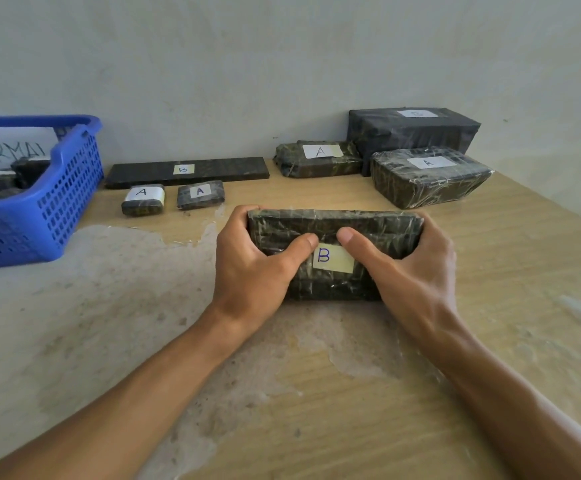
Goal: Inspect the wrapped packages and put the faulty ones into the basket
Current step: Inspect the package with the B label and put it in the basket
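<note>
Held pkg: dark rectangular package wrapped in clear film w/ a yellow "B" label [334,252], centre of frame, tilted up toward the camera, near edge seemingly resting on the worn wooden tabletop [317,393].
L hand: left hand [251,261] clasps the pkg's left end, fingers curled over the far top edge, thumb pressed on the face beside the label.
R hand: right hand [410,268] mirrors it on the right end, thumb by the label, fingers wrapped behind.
Why held so: prob. to bring face and label to eye level for checking the wrap; grip at both ends leaves the middle visible.
Basket: blue perforated plastic basket [64,188], left edge of frame, open top, dark pkgs and a white paper sign inside.
Others: long flat black "B" strip [187,172] and two small "A" pkgs [171,198] upper centre-left; an "A" pkg, a bigger film-wrapped "A" box and a large black box [414,129] upper right, near the wall.
Room: bare table btwn held pkg and basket; a leftward path looks clear if lifted over the rim.
Edges: table's right edge runs diagonally at frame right, close to the big "A" box.
</note>
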